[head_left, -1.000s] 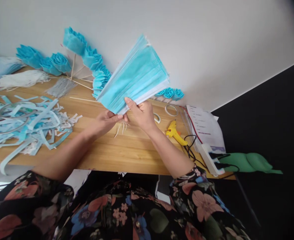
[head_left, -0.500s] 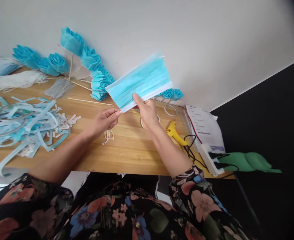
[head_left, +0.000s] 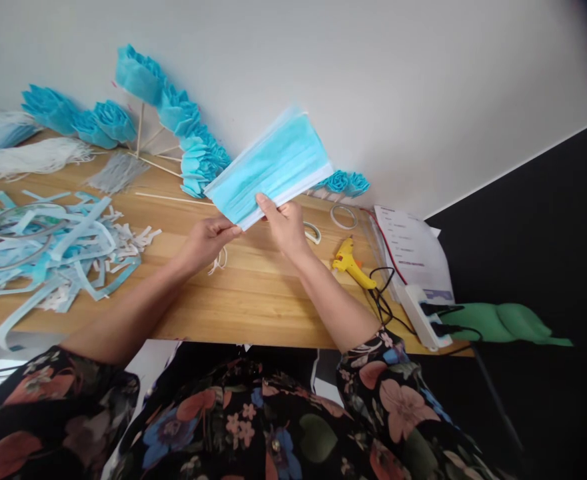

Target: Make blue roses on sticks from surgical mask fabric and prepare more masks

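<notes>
A flat blue pleated face mask [head_left: 276, 163] with a white lower edge is held up above the table, tilted with its right end higher. My right hand [head_left: 286, 230] grips its lower edge, thumb on the front and fingers behind. At the mask's lower left corner, my left hand [head_left: 208, 243] pinches with thumb and forefinger. Thin white ear-loop cords [head_left: 218, 261] show just below the left hand, on or over the wood. Whether the mask is one layer or several cannot be made out.
Blue paper-like flowers on sticks [head_left: 176, 113] lean on the wall. Cut strips [head_left: 73, 247] heap at the left beside white cords [head_left: 38, 159] and grey wires [head_left: 118, 172]. At the right lie a yellow glue gun [head_left: 352, 263], a tape roll [head_left: 343, 217] and a power strip [head_left: 423, 317].
The mask and my right hand have shifted slightly left and closer to my left hand. The tape roll behind my right hand shows more now.
</notes>
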`<state>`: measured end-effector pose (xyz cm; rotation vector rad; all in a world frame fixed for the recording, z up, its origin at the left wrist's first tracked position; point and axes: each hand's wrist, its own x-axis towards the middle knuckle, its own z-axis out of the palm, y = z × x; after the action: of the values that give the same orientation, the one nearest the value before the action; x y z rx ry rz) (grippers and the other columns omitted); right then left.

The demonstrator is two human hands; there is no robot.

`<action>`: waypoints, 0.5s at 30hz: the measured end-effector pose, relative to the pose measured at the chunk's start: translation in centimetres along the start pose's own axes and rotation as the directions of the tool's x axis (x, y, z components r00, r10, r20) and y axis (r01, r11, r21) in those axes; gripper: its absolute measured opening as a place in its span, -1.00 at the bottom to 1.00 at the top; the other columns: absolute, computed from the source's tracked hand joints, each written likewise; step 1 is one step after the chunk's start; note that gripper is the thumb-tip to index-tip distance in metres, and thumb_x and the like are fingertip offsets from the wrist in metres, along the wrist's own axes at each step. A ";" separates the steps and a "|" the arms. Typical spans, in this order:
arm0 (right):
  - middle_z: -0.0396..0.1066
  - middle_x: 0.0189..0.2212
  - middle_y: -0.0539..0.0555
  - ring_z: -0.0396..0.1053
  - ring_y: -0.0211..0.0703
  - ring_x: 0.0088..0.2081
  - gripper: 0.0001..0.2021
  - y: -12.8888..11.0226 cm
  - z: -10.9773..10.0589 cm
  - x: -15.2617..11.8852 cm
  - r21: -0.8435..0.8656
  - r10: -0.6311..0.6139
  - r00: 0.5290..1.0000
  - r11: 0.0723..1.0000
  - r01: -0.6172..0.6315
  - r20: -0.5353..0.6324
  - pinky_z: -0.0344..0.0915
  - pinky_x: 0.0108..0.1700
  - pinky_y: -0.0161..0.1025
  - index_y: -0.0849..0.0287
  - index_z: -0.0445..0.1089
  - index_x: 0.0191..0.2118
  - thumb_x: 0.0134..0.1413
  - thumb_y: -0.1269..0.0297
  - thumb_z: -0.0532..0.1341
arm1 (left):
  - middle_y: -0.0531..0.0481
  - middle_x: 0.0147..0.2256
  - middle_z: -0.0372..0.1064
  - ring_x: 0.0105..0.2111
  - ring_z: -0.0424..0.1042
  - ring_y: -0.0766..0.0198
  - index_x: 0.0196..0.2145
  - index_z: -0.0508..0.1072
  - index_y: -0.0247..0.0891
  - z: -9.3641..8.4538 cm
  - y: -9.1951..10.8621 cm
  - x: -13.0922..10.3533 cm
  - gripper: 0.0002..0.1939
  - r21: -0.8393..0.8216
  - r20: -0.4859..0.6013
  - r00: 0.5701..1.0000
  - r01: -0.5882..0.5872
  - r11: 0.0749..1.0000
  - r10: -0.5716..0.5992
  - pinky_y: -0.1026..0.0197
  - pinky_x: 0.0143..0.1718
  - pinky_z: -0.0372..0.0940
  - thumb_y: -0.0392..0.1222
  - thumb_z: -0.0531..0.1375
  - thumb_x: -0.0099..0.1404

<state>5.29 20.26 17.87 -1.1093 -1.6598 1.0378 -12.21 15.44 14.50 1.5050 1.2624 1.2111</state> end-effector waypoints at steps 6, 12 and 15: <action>0.01 -0.62 -0.09 0.08 -0.32 -0.48 -0.47 -0.8 -0.2 -1.1 -0.125 -0.135 0.990 0.983 0.131 -0.026 0.10 -0.39 -0.29 0.12 0.11 -0.62 0.23 -0.11 0.17 | -0.08 -0.55 0.39 -0.50 0.29 0.27 -0.53 0.51 -0.30 0.4 1.1 -0.3 -0.67 -0.079 0.071 0.977 0.205 0.976 -0.200 0.25 -0.44 0.20 0.05 0.34 0.12; 0.31 -0.54 -0.03 0.30 -0.24 -0.39 -0.53 1.2 0.6 0.2 0.169 0.096 0.993 0.982 -0.084 -0.062 0.30 -0.32 -0.30 0.13 0.33 -0.50 0.12 -0.19 0.25 | 0.09 -0.67 0.10 -0.64 -0.01 0.43 -0.44 0.50 -0.33 0.4 2.3 -0.5 -0.75 -0.199 0.093 0.961 0.275 0.941 -0.261 0.32 -0.58 -0.11 -0.05 0.29 0.15; 0.42 -0.49 0.00 0.36 -0.24 -0.39 -0.55 2.2 1.2 0.9 0.342 0.259 0.965 0.911 -0.229 -0.042 0.33 -0.34 -0.30 0.15 0.40 -0.43 0.03 -0.19 0.33 | 0.11 -0.69 0.04 -0.65 -0.05 0.44 -0.46 0.49 -0.33 0.3 2.4 -0.5 -0.78 -0.208 0.040 0.960 0.278 0.938 -0.276 0.32 -0.58 -0.15 -0.09 0.28 0.14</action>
<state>4.47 21.49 15.69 -1.1316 -1.2363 1.3550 -11.42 14.51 16.69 1.1346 1.2476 1.1106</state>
